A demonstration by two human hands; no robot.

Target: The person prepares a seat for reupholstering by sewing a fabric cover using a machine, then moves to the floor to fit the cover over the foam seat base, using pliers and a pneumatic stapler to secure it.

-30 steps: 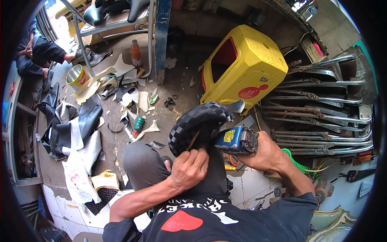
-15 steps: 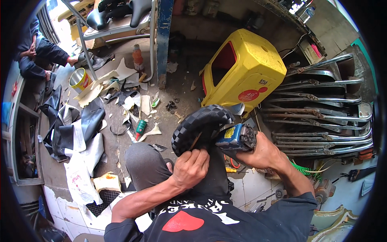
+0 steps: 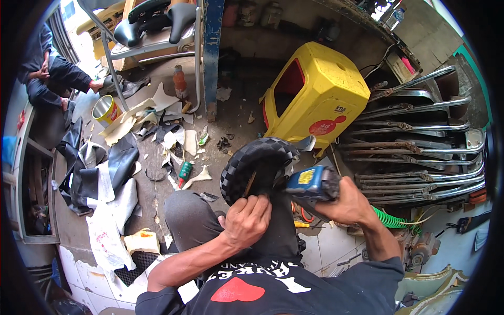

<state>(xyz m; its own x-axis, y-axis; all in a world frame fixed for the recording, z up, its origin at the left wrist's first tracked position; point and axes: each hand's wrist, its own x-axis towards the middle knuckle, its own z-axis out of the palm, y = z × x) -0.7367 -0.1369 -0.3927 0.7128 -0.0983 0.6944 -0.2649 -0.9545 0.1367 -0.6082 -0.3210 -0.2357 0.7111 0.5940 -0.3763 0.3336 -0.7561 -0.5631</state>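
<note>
A padded seat (image 3: 233, 170) with a black-and-grey checkered cover stands tilted at my lap, its dark hollow underside partly showing. My left hand (image 3: 248, 220) is closed at its near edge, fingers pinched on the cover. A thin brown strip or stick (image 3: 251, 182) shows inside the hollow, just above these fingers. My right hand (image 3: 346, 202) wraps round a blue staple gun (image 3: 307, 182) with a yellow label. The gun's nose points left toward the seat's inner side; whether it touches cannot be told, as motion blurs it.
A yellow plastic stool (image 3: 320, 89) lies tipped beyond the seat. Metal chair frames (image 3: 420, 142) are stacked at right, near a green coiled hose (image 3: 388, 218). Material scraps (image 3: 118, 163) and a green bottle (image 3: 185, 173) lie on the floor at left. Another person (image 3: 44, 79) sits far left.
My right hand and the staple gun have shifted slightly right and down, away from the seat's rim. My left hand keeps its hold, and the seat has barely moved.
</note>
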